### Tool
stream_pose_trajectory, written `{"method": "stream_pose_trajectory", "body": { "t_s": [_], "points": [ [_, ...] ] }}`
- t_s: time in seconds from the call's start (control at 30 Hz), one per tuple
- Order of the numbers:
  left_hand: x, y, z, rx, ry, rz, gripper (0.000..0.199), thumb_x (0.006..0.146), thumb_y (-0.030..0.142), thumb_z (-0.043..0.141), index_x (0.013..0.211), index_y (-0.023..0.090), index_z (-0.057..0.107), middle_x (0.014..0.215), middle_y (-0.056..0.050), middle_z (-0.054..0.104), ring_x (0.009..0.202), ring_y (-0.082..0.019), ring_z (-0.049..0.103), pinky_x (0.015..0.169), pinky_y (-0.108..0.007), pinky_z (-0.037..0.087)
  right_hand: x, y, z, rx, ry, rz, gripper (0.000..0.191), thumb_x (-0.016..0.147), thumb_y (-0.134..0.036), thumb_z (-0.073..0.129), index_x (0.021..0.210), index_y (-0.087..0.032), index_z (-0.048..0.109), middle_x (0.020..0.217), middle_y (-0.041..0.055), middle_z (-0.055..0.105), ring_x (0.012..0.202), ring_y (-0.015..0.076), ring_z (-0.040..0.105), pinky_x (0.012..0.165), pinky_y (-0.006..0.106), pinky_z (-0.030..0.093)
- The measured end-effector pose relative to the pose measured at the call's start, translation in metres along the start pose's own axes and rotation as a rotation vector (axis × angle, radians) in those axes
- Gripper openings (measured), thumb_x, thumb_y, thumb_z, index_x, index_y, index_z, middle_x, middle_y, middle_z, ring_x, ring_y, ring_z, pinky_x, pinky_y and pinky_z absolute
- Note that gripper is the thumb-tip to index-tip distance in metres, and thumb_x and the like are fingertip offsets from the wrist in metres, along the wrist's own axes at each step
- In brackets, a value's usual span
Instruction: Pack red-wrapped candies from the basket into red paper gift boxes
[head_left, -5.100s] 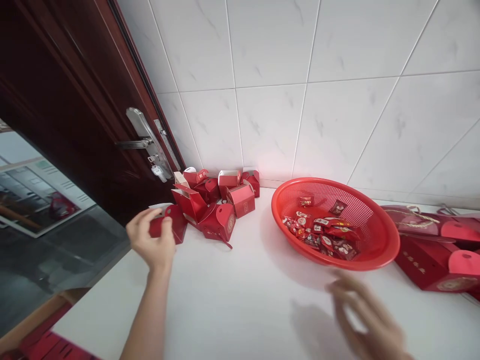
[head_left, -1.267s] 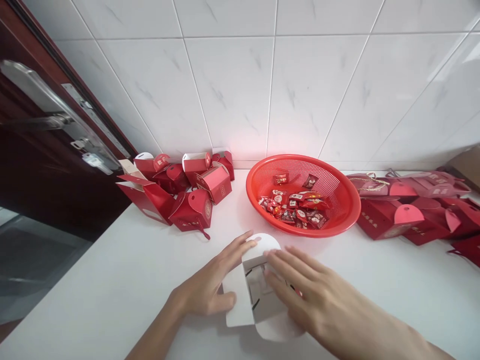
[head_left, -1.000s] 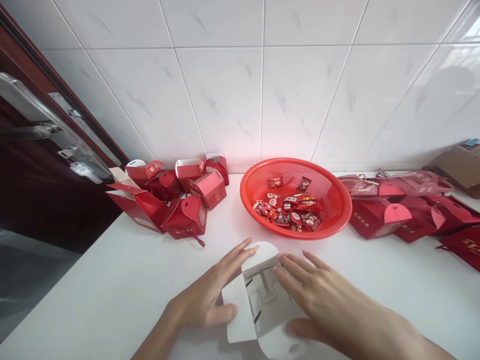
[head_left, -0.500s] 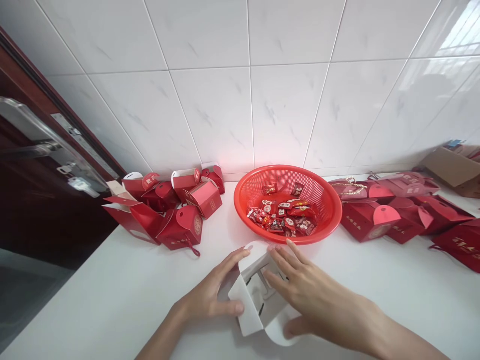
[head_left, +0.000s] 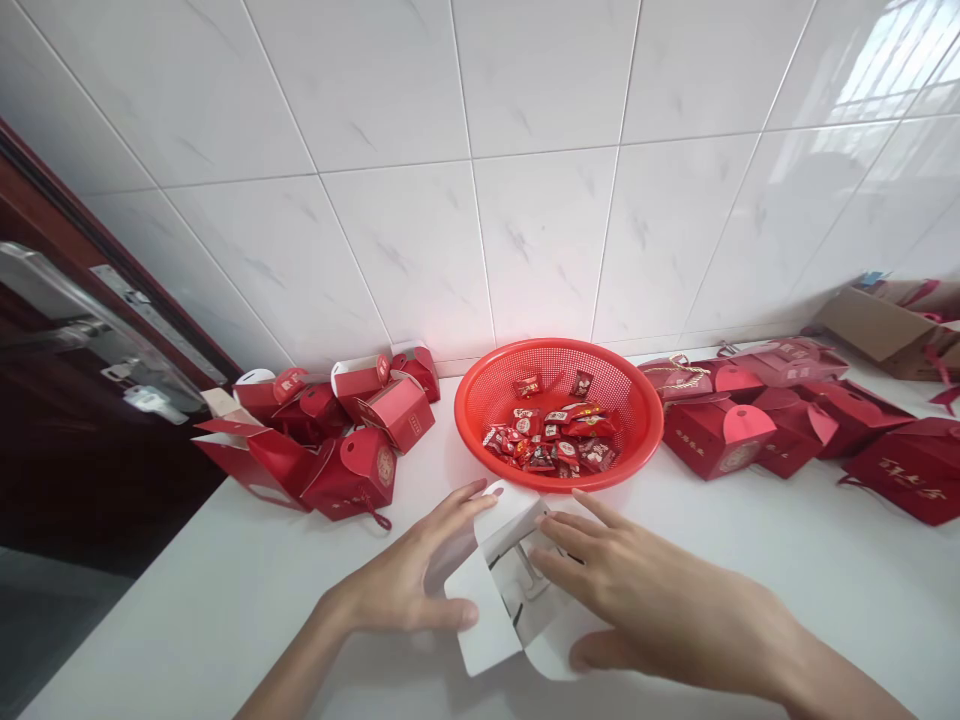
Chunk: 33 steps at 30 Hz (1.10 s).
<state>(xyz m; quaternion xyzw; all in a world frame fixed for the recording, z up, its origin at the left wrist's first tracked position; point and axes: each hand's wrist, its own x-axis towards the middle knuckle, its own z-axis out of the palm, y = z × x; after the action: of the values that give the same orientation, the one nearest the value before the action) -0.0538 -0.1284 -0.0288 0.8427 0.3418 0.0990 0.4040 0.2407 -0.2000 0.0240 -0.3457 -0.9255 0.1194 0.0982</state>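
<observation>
Between my hands stands a small paper box [head_left: 484,610] with its white inside showing and its flaps spread outward. Part of its bottom, with slots and a folded tab, shows inside. My left hand [head_left: 409,570] holds it from the left, thumb on the left flap and fingertips at the far rounded flap. From the right, my right hand [head_left: 637,590] spans the box, fingers over its far right edge and thumb on the near rounded flap. Just beyond is a red plastic basket [head_left: 646,440] with several wrapped candies [head_left: 551,440] in its bottom.
Several red gift boxes [head_left: 352,470] cluster at the left, some open. More red boxes [head_left: 720,435] line the right side, near a cardboard box [head_left: 874,325] at the far right. Behind is a tiled wall [head_left: 540,230]; a dark door with keys [head_left: 154,403] stands at the left.
My view has tilted up slightly and turned to the right. Both hands keep their places on the white-lined box, whose left and near flaps lie slightly further outward.
</observation>
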Motion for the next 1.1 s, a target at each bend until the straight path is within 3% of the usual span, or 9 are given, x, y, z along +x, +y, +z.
{"method": "stream_pose_trajectory", "body": {
  "t_s": [0.13, 0.23, 0.37, 0.5, 0.6, 0.7, 0.8, 0.97, 1.1],
  "points": [
    [-0.001, 0.013, -0.014, 0.083, -0.004, -0.011, 0.093, 0.080, 0.065, 0.074, 0.159, 0.037, 0.035, 0.174, -0.008, 0.016, 0.157, -0.041, 0.021, 0.122, -0.059, 0.033, -0.005, 0.014, -0.031, 0.110, -0.008, 0.043, 0.044, 0.093, -0.039, 0.071, 0.134, -0.023, 0.065, 0.132, 0.0119, 0.069, 0.123, 0.0296, 0.064, 0.104, 0.041, 0.052],
    [0.002, 0.024, -0.025, 0.123, 0.092, 0.014, 0.077, 0.086, 0.061, 0.070, 0.154, 0.034, 0.046, 0.166, -0.009, 0.036, 0.151, -0.038, 0.036, 0.118, -0.052, 0.041, -0.003, 0.043, -0.043, 0.186, 0.100, 0.135, 0.040, 0.097, -0.043, 0.064, 0.131, -0.023, 0.068, 0.128, 0.0114, 0.071, 0.113, 0.0286, 0.069, 0.092, 0.039, 0.057],
    [0.020, 0.035, -0.039, 0.099, 0.297, 0.097, 0.044, 0.095, 0.053, 0.062, 0.130, 0.027, 0.068, 0.134, -0.008, 0.070, 0.127, -0.029, 0.063, 0.110, -0.041, 0.052, 0.010, 0.085, -0.037, 0.252, 0.281, 0.356, 0.028, 0.098, -0.036, 0.055, 0.112, -0.021, 0.075, 0.115, 0.0090, 0.076, 0.101, 0.0266, 0.072, 0.084, 0.038, 0.057],
    [0.054, 0.038, -0.046, 0.078, 0.410, 0.152, 0.035, 0.096, 0.048, 0.061, 0.114, 0.021, 0.074, 0.120, -0.008, 0.076, 0.115, -0.025, 0.069, 0.106, -0.038, 0.053, 0.030, 0.107, -0.020, 0.269, 0.181, 0.360, 0.022, 0.096, -0.030, 0.056, 0.101, -0.017, 0.073, 0.097, 0.0080, 0.076, 0.084, 0.0225, 0.069, 0.076, 0.035, 0.052],
    [0.080, 0.038, -0.043, 0.115, 0.377, 0.120, 0.033, 0.097, 0.044, 0.057, 0.113, 0.021, 0.074, 0.120, -0.007, 0.076, 0.113, -0.024, 0.069, 0.101, -0.036, 0.054, 0.040, 0.111, -0.010, 0.218, 0.089, 0.346, 0.020, 0.096, -0.030, 0.057, 0.099, -0.018, 0.072, 0.092, 0.0072, 0.074, 0.082, 0.0220, 0.067, 0.075, 0.033, 0.049],
    [0.095, 0.041, -0.038, 0.191, 0.261, 0.035, 0.033, 0.098, 0.041, 0.054, 0.109, 0.021, 0.077, 0.112, -0.006, 0.079, 0.102, -0.023, 0.072, 0.089, -0.033, 0.055, 0.042, 0.110, -0.008, 0.208, 0.027, 0.381, 0.018, 0.096, -0.030, 0.056, 0.095, -0.018, 0.071, 0.092, 0.0069, 0.073, 0.082, 0.0220, 0.066, 0.072, 0.032, 0.048],
    [0.097, 0.044, -0.034, 0.227, 0.181, -0.012, 0.033, 0.097, 0.041, 0.053, 0.108, 0.022, 0.078, 0.102, -0.004, 0.081, 0.091, -0.022, 0.073, 0.081, -0.030, 0.053, 0.040, 0.107, -0.010, 0.219, -0.029, 0.395, 0.018, 0.096, -0.031, 0.057, 0.094, -0.018, 0.069, 0.092, 0.0065, 0.072, 0.081, 0.0218, 0.066, 0.070, 0.032, 0.047],
    [0.089, 0.047, -0.035, 0.226, 0.085, -0.098, 0.034, 0.095, 0.041, 0.054, 0.109, 0.022, 0.079, 0.075, 0.000, 0.077, 0.069, -0.018, 0.070, 0.070, -0.026, 0.049, 0.041, 0.097, -0.008, 0.246, -0.097, 0.342, 0.023, 0.095, -0.034, 0.059, 0.110, -0.020, 0.070, 0.103, 0.0079, 0.074, 0.088, 0.0237, 0.068, 0.074, 0.034, 0.050],
    [0.091, 0.047, -0.039, 0.290, -0.011, -0.088, 0.030, 0.093, 0.037, 0.056, 0.106, 0.024, 0.079, 0.065, 0.001, 0.073, 0.070, -0.019, 0.069, 0.065, -0.026, 0.046, 0.047, 0.091, -0.004, 0.259, -0.161, 0.345, 0.025, 0.093, -0.035, 0.061, 0.110, -0.019, 0.071, 0.102, 0.0081, 0.074, 0.090, 0.0249, 0.068, 0.075, 0.035, 0.051]
  ]
}}
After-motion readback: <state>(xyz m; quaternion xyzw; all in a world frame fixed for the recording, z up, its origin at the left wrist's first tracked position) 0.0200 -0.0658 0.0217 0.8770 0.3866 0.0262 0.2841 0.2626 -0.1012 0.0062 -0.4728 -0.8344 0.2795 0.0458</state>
